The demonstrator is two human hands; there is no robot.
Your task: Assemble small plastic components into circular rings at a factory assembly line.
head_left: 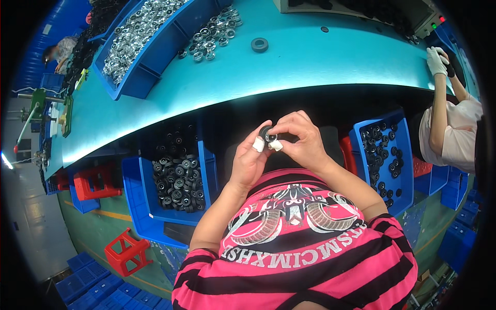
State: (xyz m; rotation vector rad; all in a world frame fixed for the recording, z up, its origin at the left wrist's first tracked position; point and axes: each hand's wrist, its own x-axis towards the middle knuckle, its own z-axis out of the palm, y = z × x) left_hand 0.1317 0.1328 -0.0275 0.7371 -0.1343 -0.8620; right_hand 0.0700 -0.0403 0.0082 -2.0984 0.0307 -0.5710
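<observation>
A small black wheel [267, 134] with a shiny centre is held up in front of my chest, between both hands. My left hand [249, 161] is closed on its left side, with a white cover on the thumb. From the right, my right hand [304, 138] pinches the same wheel with thumb and forefinger; another white cover [276, 145] shows at its thumb tip. The fingers hide part of the wheel. Below the table edge, a blue bin [208, 178] of black wheels stands left of my hands, and another blue bin [405, 181] of wheels stands to the right.
On the turquoise table [320, 62] are a blue bin [137, 82] of clear round parts, a loose heap of them [209, 44] and a black ring [259, 45]. A gloved co-worker [438, 121] sits at right. Red stools [126, 252] and a green hand press [39, 111] are at left.
</observation>
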